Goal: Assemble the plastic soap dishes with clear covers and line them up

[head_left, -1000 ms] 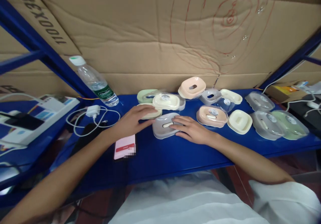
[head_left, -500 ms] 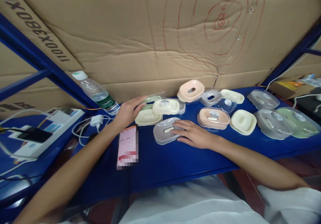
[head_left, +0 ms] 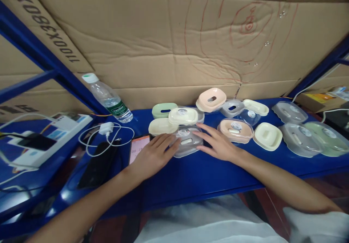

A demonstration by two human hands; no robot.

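A grey soap dish lies on the blue table in front of me, a clear lid with a round sticker over it and a pale bar in its middle. From the left, my left hand grips the edge of the lid, thumb and fingers pointing inward. My right hand has its thumb and fingers about the right end of the dish. Just behind stand a cream dish, a green dish and a cream lidded piece with a sticker.
Rightward are a peach dish, a cream dish and several lidded dishes, including a green one. A phone lies partly under my left hand. A water bottle, white cable and power strip are leftward.
My left hand has come from the back, near the green dish, toward me and right. The clear lid now covers the grey dish; my right hand stays at its right side.
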